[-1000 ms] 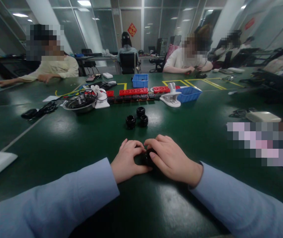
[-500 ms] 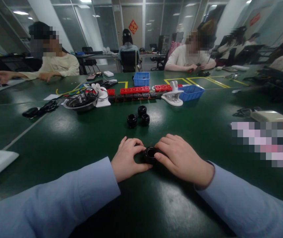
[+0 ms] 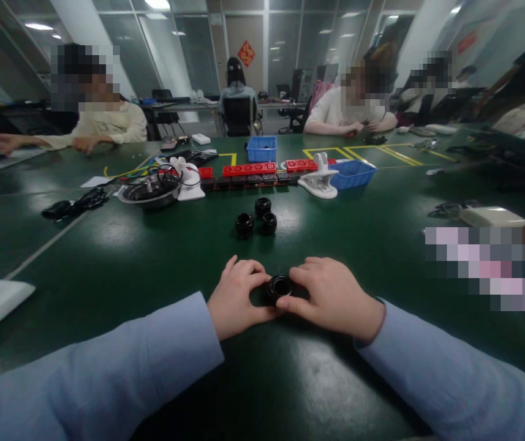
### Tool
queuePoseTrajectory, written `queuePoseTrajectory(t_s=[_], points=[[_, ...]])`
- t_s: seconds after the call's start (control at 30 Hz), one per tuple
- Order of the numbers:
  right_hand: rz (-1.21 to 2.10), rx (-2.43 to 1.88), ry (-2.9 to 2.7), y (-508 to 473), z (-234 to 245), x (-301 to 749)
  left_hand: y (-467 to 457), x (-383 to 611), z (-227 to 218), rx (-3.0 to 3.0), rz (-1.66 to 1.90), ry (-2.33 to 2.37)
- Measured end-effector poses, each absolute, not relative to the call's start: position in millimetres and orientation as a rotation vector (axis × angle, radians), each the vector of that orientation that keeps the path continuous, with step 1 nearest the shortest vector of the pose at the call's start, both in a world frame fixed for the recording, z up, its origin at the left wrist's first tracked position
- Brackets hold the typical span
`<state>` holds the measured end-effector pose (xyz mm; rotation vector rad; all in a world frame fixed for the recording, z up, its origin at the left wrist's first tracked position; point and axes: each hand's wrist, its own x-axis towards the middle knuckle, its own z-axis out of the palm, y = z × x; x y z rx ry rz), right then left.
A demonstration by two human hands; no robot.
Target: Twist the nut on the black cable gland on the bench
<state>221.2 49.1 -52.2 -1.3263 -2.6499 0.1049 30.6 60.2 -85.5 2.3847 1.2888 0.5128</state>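
A glossy black ring-shaped part (image 3: 280, 286) with a round hole in its middle rests on the green table between my hands. My left hand (image 3: 239, 297) grips it from the left, thumb at the near side and index finger at the far side. From the right, my right hand (image 3: 336, 297) pinches it between thumb and bent fingers, covering its right edge. Beyond my hands stand three similar black parts: a left one (image 3: 244, 225), a right one (image 3: 269, 223) and a rear one (image 3: 263, 207).
Past them lie red socket strips (image 3: 249, 168), a white clip stand (image 3: 320, 177), blue bins (image 3: 353, 174) and a metal bowl (image 3: 149, 193) of cables. A white device (image 3: 0, 306) lies left, a cream box (image 3: 493, 216) right. People sit across the table.
My right hand has shifted slightly left and closer in; its fingers have drawn back from over the ring's top, exposing more of the hole. The left hand holds nearly the same place.
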Motion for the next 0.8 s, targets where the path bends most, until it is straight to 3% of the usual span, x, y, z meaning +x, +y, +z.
queuePoseTrajectory(t_s=[0.17,0.8], points=[[0.080,-1.472,-2.490,40.1,-55.0,213.1,63.6,29.5,-85.3,2.405,0.493,1.249],[0.326,-0.847,-2.553,34.8,-47.4,211.2,66.6,30.6,-88.5,2.310,0.488,1.196]])
